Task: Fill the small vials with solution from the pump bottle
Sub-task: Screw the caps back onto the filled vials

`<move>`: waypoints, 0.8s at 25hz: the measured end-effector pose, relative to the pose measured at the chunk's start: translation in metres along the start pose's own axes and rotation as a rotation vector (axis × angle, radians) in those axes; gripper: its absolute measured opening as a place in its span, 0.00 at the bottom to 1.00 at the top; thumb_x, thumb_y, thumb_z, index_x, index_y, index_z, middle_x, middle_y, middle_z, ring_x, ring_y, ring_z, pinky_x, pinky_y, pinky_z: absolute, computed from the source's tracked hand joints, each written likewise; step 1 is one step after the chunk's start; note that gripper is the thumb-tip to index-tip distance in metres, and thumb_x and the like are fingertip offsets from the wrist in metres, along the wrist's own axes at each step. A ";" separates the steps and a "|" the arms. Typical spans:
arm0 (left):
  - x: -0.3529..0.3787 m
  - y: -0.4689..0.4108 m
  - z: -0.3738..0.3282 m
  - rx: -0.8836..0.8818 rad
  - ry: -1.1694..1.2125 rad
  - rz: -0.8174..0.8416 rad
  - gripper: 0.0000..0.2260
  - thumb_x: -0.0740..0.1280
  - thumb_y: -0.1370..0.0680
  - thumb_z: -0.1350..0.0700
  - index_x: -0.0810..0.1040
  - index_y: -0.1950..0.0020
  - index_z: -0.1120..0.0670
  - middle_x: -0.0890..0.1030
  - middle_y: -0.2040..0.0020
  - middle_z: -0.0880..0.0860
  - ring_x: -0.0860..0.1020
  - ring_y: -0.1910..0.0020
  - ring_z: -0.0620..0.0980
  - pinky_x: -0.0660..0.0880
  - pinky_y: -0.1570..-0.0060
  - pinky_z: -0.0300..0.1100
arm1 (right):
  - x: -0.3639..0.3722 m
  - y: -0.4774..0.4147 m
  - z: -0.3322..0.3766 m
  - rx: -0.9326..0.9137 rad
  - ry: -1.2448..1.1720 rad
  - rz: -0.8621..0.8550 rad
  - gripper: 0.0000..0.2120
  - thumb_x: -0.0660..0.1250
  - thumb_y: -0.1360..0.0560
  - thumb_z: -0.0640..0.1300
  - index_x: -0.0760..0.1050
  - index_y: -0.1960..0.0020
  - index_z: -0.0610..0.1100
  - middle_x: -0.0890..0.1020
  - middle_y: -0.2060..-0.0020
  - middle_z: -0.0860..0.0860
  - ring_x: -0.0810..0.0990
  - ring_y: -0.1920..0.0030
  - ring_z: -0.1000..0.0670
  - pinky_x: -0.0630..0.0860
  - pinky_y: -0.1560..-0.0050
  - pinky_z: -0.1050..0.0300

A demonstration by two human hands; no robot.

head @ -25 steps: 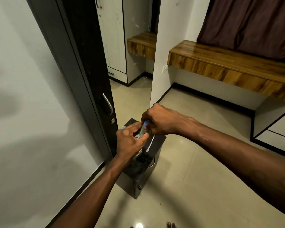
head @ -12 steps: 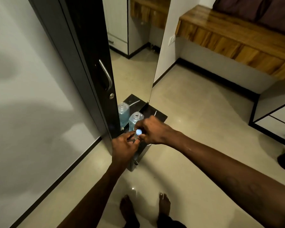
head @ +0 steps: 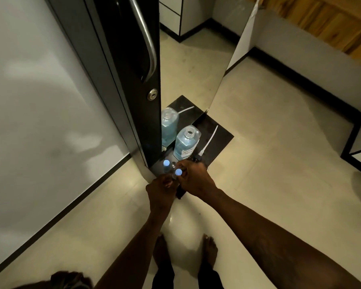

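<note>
A clear bottle of blue solution (head: 186, 142) stands uncapped on a small black stand (head: 221, 135), against a mirror. Its white pump tube (head: 208, 140) lies on the stand to the right of it. One small vial with a blue cap (head: 166, 164) stands at the stand's near left corner. A second blue-capped vial (head: 178, 173) is gripped between my left hand (head: 162, 191) and my right hand (head: 195, 178), just above the stand's near edge. My fingers hide the vial's body.
A dark door with a steel handle (head: 148, 38) and lock stands open on the left, next to a mirror (head: 196, 59) that reflects the bottle. Beige floor tiles lie all around. My bare feet (head: 209, 250) are below the hands. A wooden shelf (head: 329, 24) is at top right.
The camera has tilted down and drawn closer. My hands lowered the vial toward the stand's near edge; the open bottle and a second vial have come into view.
</note>
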State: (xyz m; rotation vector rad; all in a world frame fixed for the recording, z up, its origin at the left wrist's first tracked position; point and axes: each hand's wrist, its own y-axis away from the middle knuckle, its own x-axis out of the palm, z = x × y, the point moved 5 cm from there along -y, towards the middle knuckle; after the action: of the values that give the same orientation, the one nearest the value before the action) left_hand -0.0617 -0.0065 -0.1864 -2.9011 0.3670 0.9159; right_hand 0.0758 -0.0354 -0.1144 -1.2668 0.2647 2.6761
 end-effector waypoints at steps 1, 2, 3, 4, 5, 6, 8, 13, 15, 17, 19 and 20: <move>0.005 0.000 0.006 0.002 0.021 -0.009 0.09 0.83 0.32 0.62 0.85 0.59 0.62 0.86 0.65 0.57 0.85 0.67 0.56 0.74 0.60 0.40 | 0.005 -0.003 -0.003 0.001 -0.007 -0.004 0.06 0.72 0.27 0.41 0.81 0.51 0.40 0.85 0.60 0.46 0.84 0.60 0.45 0.81 0.56 0.48; 0.008 0.001 0.009 0.027 0.015 -0.025 0.09 0.83 0.33 0.65 0.85 0.59 0.63 0.86 0.65 0.58 0.85 0.67 0.56 0.74 0.60 0.40 | 0.009 -0.006 -0.005 -0.001 -0.009 -0.007 0.07 0.72 0.27 0.42 0.80 0.51 0.41 0.85 0.60 0.46 0.83 0.60 0.45 0.81 0.56 0.48; 0.010 0.000 0.010 0.052 -0.002 -0.035 0.09 0.82 0.33 0.67 0.84 0.60 0.63 0.86 0.65 0.58 0.86 0.67 0.56 0.75 0.60 0.40 | 0.013 -0.008 -0.006 -0.005 -0.010 -0.013 0.08 0.71 0.27 0.43 0.80 0.50 0.41 0.85 0.60 0.47 0.84 0.60 0.45 0.80 0.56 0.49; 0.013 -0.001 0.011 0.065 -0.009 -0.038 0.09 0.82 0.34 0.68 0.84 0.60 0.63 0.86 0.65 0.59 0.86 0.67 0.57 0.75 0.60 0.40 | 0.015 -0.010 -0.007 -0.005 -0.014 -0.017 0.09 0.71 0.27 0.44 0.80 0.49 0.42 0.85 0.59 0.47 0.84 0.60 0.46 0.80 0.56 0.49; 0.014 -0.002 0.014 0.069 -0.017 -0.052 0.09 0.82 0.34 0.68 0.84 0.60 0.63 0.86 0.65 0.59 0.86 0.67 0.57 0.76 0.61 0.41 | 0.016 -0.012 -0.008 -0.003 -0.019 -0.019 0.09 0.71 0.26 0.45 0.80 0.48 0.42 0.85 0.59 0.47 0.84 0.59 0.46 0.80 0.56 0.51; 0.014 -0.005 0.017 0.065 -0.014 -0.060 0.09 0.82 0.34 0.67 0.84 0.60 0.63 0.86 0.65 0.59 0.86 0.67 0.58 0.76 0.61 0.41 | 0.019 -0.013 -0.010 0.003 -0.022 -0.017 0.09 0.71 0.26 0.45 0.81 0.47 0.42 0.85 0.58 0.47 0.84 0.58 0.47 0.80 0.56 0.52; 0.014 -0.008 0.020 0.071 -0.009 -0.063 0.09 0.83 0.35 0.67 0.84 0.61 0.64 0.86 0.66 0.59 0.86 0.69 0.58 0.74 0.61 0.39 | 0.024 -0.015 -0.011 0.010 -0.020 -0.014 0.08 0.70 0.25 0.45 0.80 0.47 0.43 0.85 0.58 0.47 0.83 0.58 0.47 0.80 0.55 0.53; 0.015 -0.018 0.012 0.161 -0.049 -0.103 0.10 0.84 0.36 0.66 0.83 0.64 0.64 0.85 0.69 0.59 0.84 0.73 0.57 0.73 0.63 0.38 | 0.029 -0.024 -0.019 0.026 -0.045 -0.005 0.07 0.70 0.24 0.44 0.79 0.48 0.43 0.85 0.59 0.48 0.83 0.59 0.48 0.81 0.55 0.50; 0.015 -0.018 0.015 0.150 -0.045 -0.143 0.15 0.77 0.25 0.52 0.84 0.63 0.63 0.85 0.69 0.58 0.84 0.73 0.56 0.72 0.64 0.36 | 0.028 -0.027 -0.020 0.014 -0.034 -0.026 0.08 0.70 0.25 0.43 0.79 0.48 0.41 0.84 0.60 0.46 0.83 0.60 0.45 0.80 0.56 0.48; 0.018 -0.018 0.024 0.088 -0.022 -0.139 0.29 0.64 0.19 0.38 0.84 0.62 0.63 0.85 0.68 0.58 0.83 0.72 0.54 0.71 0.65 0.36 | 0.028 -0.029 -0.020 -0.002 -0.027 -0.050 0.09 0.71 0.26 0.43 0.79 0.48 0.40 0.85 0.60 0.45 0.83 0.60 0.43 0.80 0.56 0.48; 0.018 -0.016 0.025 0.073 -0.057 -0.125 0.23 0.70 0.20 0.44 0.83 0.63 0.63 0.84 0.70 0.58 0.83 0.73 0.55 0.69 0.64 0.34 | 0.030 -0.029 -0.020 -0.006 -0.033 -0.047 0.10 0.71 0.26 0.44 0.80 0.47 0.40 0.85 0.59 0.45 0.84 0.59 0.43 0.81 0.55 0.49; 0.017 -0.015 0.023 0.080 -0.090 -0.116 0.15 0.78 0.25 0.53 0.83 0.64 0.64 0.84 0.70 0.59 0.83 0.74 0.56 0.69 0.64 0.35 | 0.032 -0.029 -0.020 -0.002 -0.043 -0.036 0.10 0.71 0.25 0.44 0.80 0.47 0.40 0.85 0.59 0.45 0.83 0.59 0.44 0.81 0.54 0.48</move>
State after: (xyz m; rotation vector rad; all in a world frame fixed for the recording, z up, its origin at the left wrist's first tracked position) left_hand -0.0570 0.0082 -0.2154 -2.7645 0.2208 0.9856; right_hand 0.0773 -0.0092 -0.1542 -1.2014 0.2311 2.6704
